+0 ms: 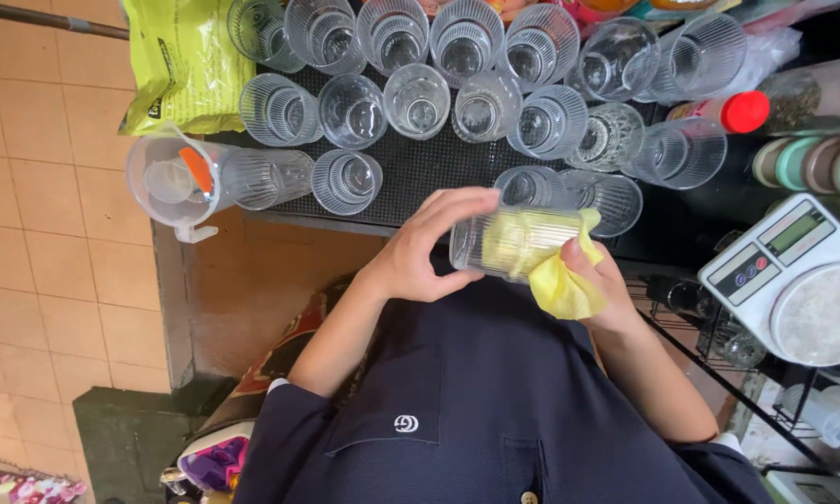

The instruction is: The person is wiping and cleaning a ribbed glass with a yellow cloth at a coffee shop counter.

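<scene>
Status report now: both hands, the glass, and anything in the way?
Left hand grips ribbed glass, held sideways. Right hand pushes yellow cloth inside it. Rows of glasses on mat ahead, apart.

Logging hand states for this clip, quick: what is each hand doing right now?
Left hand: closed around the base of the clear ribbed drinking glass.
Right hand: holding the yellow cloth, pushed inside it.
</scene>
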